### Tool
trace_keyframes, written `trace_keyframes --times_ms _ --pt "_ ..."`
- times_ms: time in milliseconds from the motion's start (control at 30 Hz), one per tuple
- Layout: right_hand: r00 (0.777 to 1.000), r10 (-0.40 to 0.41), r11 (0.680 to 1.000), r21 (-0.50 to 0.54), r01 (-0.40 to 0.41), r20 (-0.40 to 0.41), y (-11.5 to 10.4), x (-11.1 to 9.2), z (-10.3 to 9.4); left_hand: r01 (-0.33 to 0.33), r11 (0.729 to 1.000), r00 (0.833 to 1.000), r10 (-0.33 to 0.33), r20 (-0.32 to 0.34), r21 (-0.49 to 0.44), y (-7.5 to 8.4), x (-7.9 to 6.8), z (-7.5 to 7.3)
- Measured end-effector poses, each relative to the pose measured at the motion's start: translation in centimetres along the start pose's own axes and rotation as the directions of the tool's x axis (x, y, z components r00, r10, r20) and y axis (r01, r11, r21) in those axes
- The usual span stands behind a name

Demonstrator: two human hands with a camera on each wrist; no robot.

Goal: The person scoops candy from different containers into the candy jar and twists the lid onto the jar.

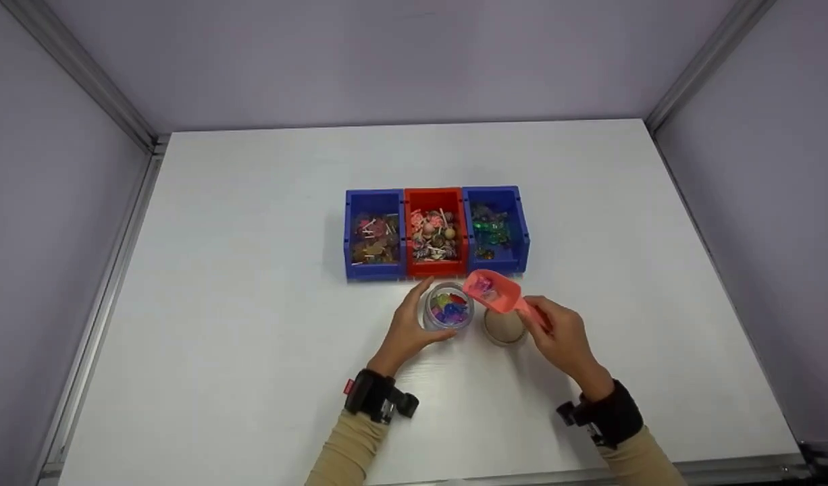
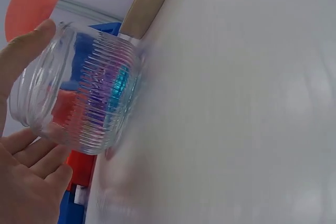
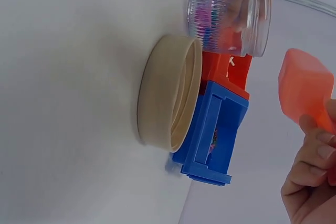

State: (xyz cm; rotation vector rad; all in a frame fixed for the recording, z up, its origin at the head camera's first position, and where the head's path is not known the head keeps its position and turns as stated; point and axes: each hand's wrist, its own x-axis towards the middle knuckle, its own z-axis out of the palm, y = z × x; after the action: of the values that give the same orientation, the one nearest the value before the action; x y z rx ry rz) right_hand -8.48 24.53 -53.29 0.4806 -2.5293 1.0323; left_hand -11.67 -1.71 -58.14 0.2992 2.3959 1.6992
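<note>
My left hand (image 1: 408, 329) curves its thumb and fingers round a clear glass jar (image 1: 429, 322) standing on the table. Ribbed walls show in the left wrist view, with purple and blue pieces lying low in the jar (image 2: 107, 85). Between the fingers and thumb of my right hand (image 1: 562, 334) is the handle of a coral-pink scoop (image 1: 505, 297). A few pink and purple translucent pieces lie in its bowl, which is raised beside the jar's mouth. Under the scoop, a round beige lid (image 3: 157, 93) rests on the table, to the right of the jar.
Just behind the jar, three joined bins stand in a row. The left blue bin (image 1: 375, 271) and the red bin (image 1: 435, 268) hold lollipop-like pieces; the right blue bin (image 1: 498, 266) has green and dark translucent pieces. Pale walls (image 1: 414, 61) enclose the white table (image 1: 252, 304).
</note>
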Motion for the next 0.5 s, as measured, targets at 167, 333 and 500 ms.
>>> trace_keyframes --times_ms 167,333,500 --pt "0.997 -0.063 0.997 0.046 0.061 0.033 -0.5 -0.2 0.2 -0.04 0.999 0.999 0.04 -0.018 -0.03 -0.3 0.1 0.3" --pt "0.997 -0.069 0.994 0.087 0.065 0.042 -0.7 -0.5 0.8 -0.039 0.997 0.998 0.036 -0.054 -0.069 -0.4 0.5 0.4" --pt "0.998 -0.032 0.995 0.094 0.027 0.052 -0.7 -0.7 1.2 -0.033 0.997 0.997 0.027 -0.078 -0.068 -0.7 0.9 0.7"
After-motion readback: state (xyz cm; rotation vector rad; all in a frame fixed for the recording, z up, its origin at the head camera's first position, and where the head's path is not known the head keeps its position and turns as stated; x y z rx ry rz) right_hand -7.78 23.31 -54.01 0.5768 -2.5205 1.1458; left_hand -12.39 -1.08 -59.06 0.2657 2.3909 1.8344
